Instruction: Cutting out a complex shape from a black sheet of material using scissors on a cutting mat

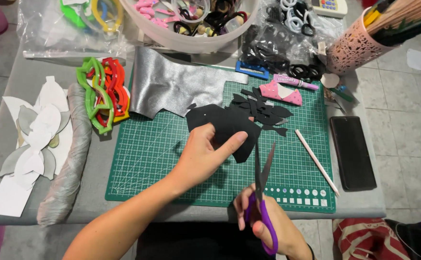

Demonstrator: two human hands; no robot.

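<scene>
While the left hand (205, 154) pinches a black sheet piece (225, 126) between thumb and fingers, holding it just above the green cutting mat (157, 159), the right hand (263, 219) grips purple-handled scissors (262, 192), fingers through the loops, blades parted and pointing up at the lower edge of the black piece. Hands near each other but not touching. Small black cut-offs (263, 111) lie on the mat just past the held piece. Silver fabric sheet (172, 84) lies across the mat's top left corner. White pencil-like stick (316, 161) lies on the mat's right side, black phone (352, 151) just beside the mat on the grey table (23, 82). Pink patterned scrap (281, 92) near the mat's top edge. Green and red plastic shapes (103, 91) left of the mat, grey fabric roll (68, 163) and white and grey petal cutouts (32, 139) further left. Pink perforated holder (352, 48) with sticks at top right.
</scene>
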